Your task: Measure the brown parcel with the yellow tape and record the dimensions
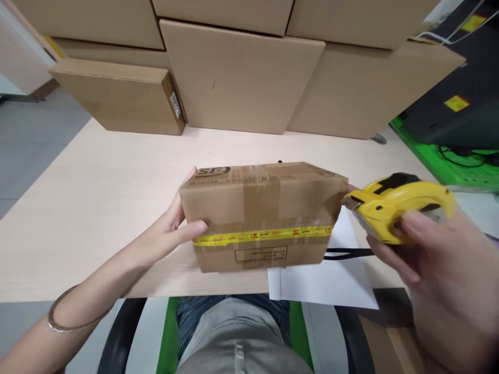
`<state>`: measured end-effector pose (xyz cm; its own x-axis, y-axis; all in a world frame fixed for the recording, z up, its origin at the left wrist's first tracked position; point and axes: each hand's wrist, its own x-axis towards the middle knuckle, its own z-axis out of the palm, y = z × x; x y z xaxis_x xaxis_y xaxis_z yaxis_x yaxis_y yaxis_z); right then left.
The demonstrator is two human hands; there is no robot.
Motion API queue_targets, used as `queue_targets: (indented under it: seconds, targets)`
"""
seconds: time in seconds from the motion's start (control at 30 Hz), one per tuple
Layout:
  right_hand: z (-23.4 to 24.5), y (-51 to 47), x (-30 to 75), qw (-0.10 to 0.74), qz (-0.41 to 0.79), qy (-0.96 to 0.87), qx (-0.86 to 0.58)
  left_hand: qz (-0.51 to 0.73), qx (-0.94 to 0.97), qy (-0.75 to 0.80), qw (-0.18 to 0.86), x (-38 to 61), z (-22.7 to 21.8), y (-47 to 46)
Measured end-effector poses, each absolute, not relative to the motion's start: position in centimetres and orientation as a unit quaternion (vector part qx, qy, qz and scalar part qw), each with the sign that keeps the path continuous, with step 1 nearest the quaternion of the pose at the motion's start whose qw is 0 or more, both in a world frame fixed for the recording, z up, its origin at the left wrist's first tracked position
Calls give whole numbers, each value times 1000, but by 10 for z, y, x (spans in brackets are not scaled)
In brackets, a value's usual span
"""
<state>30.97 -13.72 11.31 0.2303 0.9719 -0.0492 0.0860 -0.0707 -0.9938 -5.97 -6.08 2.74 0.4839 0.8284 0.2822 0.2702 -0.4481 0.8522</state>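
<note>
A small cardboard box (261, 208) sits near the front edge of a pale wooden table (97, 208), with clear tape over its top and a yellow printed tape strip running along its near side. My left hand (171, 228) grips the box's left end, thumb pressed on the front face. My right hand (436, 259) is wrapped round a yellow tape dispenser (393, 205) just off the box's right end, its nose close to the box corner.
Large cardboard boxes (241, 78) are stacked along the back of the table, and a flatter one (120, 96) lies at the back left. A white sheet of paper (331, 280) lies under the box's right side. A green surface (448, 161) and black equipment stand at right.
</note>
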Motion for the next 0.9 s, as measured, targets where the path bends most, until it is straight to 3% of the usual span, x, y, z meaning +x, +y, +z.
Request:
queue_targets:
  seconds: [0.2,0.33,0.5,0.63,0.9]
  targets:
    - [113,-135,316,574,260,-512,-585,346,836,277,324,-59,34,-48]
    - [118,-121,315,529,180,-628,-542,337,857,243,304,-68,26,-42]
    - [134,-76,273,416,190,-807,-373,353,840,205,357,-75,16,-39]
    - [141,-41,219,322,268,-881,-219,381,831,192,356,-74,7,-40]
    - [150,-35,198,211,309,-898,-234,453,821,188,292,-72,-10,-37]
